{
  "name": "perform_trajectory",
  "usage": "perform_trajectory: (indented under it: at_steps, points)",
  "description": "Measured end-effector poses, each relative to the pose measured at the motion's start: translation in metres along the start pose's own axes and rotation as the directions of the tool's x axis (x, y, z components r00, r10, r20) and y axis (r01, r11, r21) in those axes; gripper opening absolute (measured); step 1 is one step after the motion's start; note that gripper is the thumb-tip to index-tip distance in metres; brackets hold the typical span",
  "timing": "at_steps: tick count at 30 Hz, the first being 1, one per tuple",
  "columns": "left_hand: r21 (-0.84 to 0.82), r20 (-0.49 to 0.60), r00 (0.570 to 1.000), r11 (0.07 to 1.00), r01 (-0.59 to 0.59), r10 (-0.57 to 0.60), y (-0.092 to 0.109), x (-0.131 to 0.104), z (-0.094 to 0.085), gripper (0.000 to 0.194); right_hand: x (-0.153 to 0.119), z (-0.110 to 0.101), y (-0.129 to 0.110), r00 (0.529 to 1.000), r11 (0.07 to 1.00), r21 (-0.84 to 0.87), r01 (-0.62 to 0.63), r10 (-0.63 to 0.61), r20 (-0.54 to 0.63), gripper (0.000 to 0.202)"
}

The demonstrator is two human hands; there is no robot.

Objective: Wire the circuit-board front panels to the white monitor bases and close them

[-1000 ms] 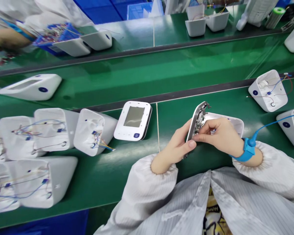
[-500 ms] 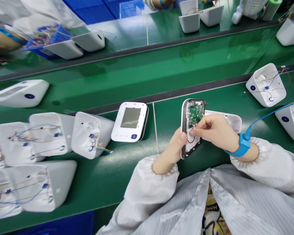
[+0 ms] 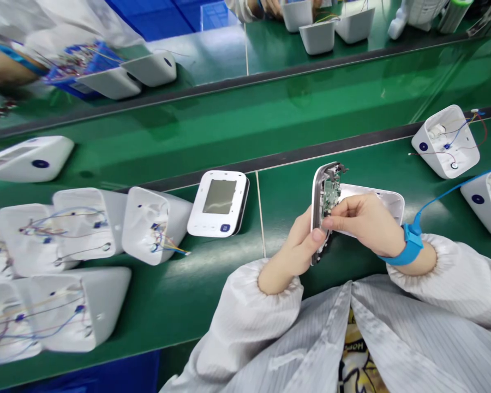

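Observation:
My left hand (image 3: 299, 245) grips the lower left edge of a white front panel (image 3: 317, 188), held tilted above the bench with its inner side towards my right hand. A green circuit board (image 3: 332, 188) is set inside it. My right hand (image 3: 362, 221), wearing a blue wrist strap (image 3: 411, 245), has thumb and forefinger pinched at the board's lower part; whatever lies between the fingertips is hidden. Behind that hand another white panel (image 3: 388, 201) rests on the bench, partly covered. To the left lies a front panel with a grey screen (image 3: 220, 196), face up.
Several white housings (image 3: 106, 305) with loose wires crowd the green bench (image 3: 180, 305) at left. Two more housings (image 3: 445, 142) stand at right, near the strap's blue cord (image 3: 445, 191). Across a sunken green channel (image 3: 245, 117), co-workers' hands (image 3: 272, 6) are among parts.
The held panel has turned more edge-on and shifted slightly right, so less of its board shows. My right hand keeps its pinch. Across the channel, a co-worker's hand and a white housing moved left.

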State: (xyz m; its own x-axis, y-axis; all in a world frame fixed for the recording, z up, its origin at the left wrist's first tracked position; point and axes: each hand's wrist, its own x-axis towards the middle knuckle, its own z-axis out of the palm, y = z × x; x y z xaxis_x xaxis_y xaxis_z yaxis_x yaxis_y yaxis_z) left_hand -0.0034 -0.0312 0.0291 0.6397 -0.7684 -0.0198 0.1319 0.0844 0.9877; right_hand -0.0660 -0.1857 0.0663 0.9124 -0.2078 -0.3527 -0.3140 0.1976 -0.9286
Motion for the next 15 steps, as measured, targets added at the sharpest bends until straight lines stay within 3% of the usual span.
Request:
perform_trajectory:
  at_steps: [4,8,15]
  points:
    - [-0.018,-0.044,0.999,1.000,0.002,-0.003,-0.003,0.001,-0.001,0.058,-0.002,-0.003,0.000,0.998,0.995,0.093,-0.035,0.031,0.045,0.031]
    - [-0.008,-0.004,1.000,1.000,-0.005,0.005,-0.006,0.003,-0.002,0.060,-0.002,-0.005,-0.001,0.997,0.995,0.097,-0.037,0.030,0.064,0.028]
    - [-0.093,-0.132,0.991,0.995,-0.033,0.021,-0.016,0.001,0.001,0.063,0.000,-0.004,0.003,0.999,0.998,0.030,0.047,-0.047,0.002,0.020]
